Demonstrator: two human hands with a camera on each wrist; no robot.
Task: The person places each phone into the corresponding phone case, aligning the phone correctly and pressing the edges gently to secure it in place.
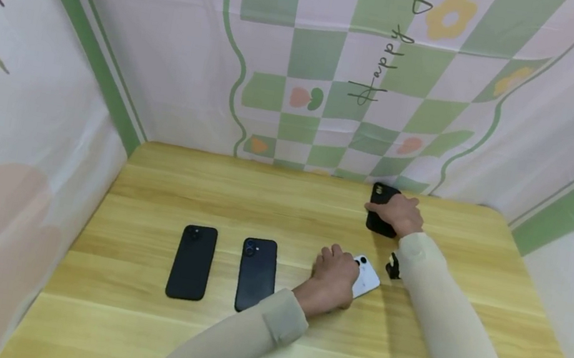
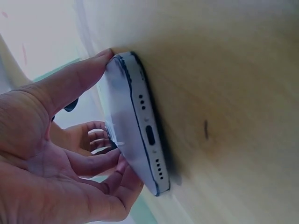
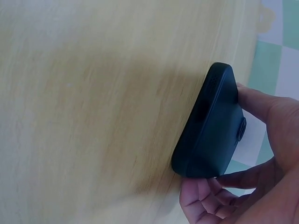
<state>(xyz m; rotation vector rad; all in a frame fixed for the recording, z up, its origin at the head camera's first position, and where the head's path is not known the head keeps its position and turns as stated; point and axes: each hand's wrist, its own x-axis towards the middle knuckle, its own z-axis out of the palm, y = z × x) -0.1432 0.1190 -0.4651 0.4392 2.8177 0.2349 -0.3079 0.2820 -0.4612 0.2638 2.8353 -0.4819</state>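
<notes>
Nearest, at the bottom edge: left sleeve (image 1: pixel 219 345) and right sleeve (image 1: pixel 460 335), pale, reaching in over a light wood-grain table (image 1: pixel 92 324). Dark phone (image 1: pixel 191 264) and dark blue-black phone (image 1: pixel 256 278) lie backs up at 9 o'clock of the left hand (image 1: pixel 333 275), side by side but apart, lenses at each one's 11 o'clock. Left hand grasps the white phone (image 1: pixel 368 279), thumb on one edge, fingers on the opposite one; its lens end sticks out at the hand's 3 o'clock. Left wrist view has the white phone's port edge facing the camera; can't tell if it rests fully on the table. Small black item (image 1: pixel 393 268) just beside the right cuff, type unclear. Farther off, at 1 o'clock from the left hand, right hand (image 1: pixel 402 214) grasps the black phone (image 1: pixel 381 223) across its edges, back up, near the table's far edge; lenses at its 11 o'clock, full table contact unclear. Farthest, at 12 o'clock: hanging cloth (image 1: pixel 313 53), green-and-white checks, flowers, "Happy" lettering (image 1: pixel 378 67) running sideways
</notes>
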